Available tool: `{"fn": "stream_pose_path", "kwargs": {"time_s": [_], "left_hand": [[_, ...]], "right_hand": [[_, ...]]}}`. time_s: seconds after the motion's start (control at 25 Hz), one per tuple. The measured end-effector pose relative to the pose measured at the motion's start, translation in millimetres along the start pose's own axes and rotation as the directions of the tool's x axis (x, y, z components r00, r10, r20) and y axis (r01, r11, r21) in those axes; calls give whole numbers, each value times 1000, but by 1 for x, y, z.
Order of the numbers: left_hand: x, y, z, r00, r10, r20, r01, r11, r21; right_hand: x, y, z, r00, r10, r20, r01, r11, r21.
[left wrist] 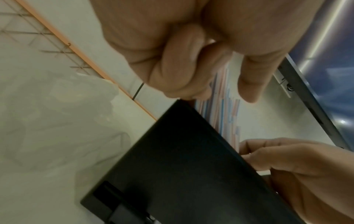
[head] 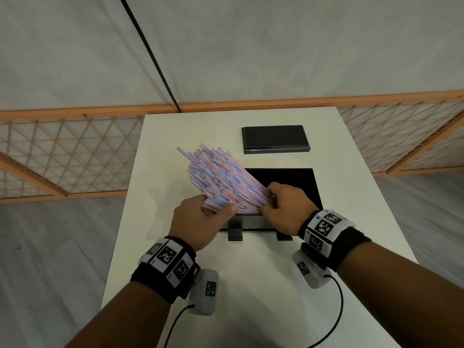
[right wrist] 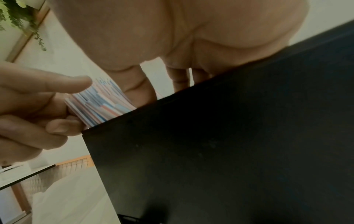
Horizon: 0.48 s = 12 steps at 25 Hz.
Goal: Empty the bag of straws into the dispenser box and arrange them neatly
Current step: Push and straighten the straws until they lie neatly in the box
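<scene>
— While left hand point(head: 198, 222) and right hand point(head: 283, 204) both grip the straws point(head: 223, 179), bundle out of bag, fanned over dispenser box point(head: 296, 182) near table's point(head: 251, 285) middle?
— Yes; lowering and tidying remain, lid point(head: 275, 139) off near far edge

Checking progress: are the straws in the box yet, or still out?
Mostly out. Both hands hold the fanned straws slanting above the open box.

A white worktop point(head: 251, 285) stands on pale grey flooring point(head: 50, 247). Behind it, from nine to three o'clock, runs an orange-framed lattice screen point(head: 75, 156). A thin black pole point(head: 150, 54) slants toward eleven o'clock.
</scene>
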<state>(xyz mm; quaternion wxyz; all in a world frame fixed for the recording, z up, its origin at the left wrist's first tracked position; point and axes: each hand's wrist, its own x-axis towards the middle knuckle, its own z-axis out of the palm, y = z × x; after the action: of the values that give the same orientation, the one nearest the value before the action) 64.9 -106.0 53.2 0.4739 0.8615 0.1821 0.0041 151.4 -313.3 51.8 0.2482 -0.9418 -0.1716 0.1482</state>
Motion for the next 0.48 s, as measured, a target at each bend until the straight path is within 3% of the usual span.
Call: {"fn": "stream_pose_path", "kwargs": {"time_s": [0.16,0.36,0.48], "left_hand": [[0,14,8,991,-132,-1,131,987,-92],[2,28,16,937,-329,122,350,893,-283],[5,30,21,926,-355,125,376,855,-357]], "right_hand": [[-3,-1,0,997,-9,-79,13,998,53],[-8,1,6,997,-83,3,83,997,-10],[-8,3,8,995,-97,-6,97,995,3]]}}
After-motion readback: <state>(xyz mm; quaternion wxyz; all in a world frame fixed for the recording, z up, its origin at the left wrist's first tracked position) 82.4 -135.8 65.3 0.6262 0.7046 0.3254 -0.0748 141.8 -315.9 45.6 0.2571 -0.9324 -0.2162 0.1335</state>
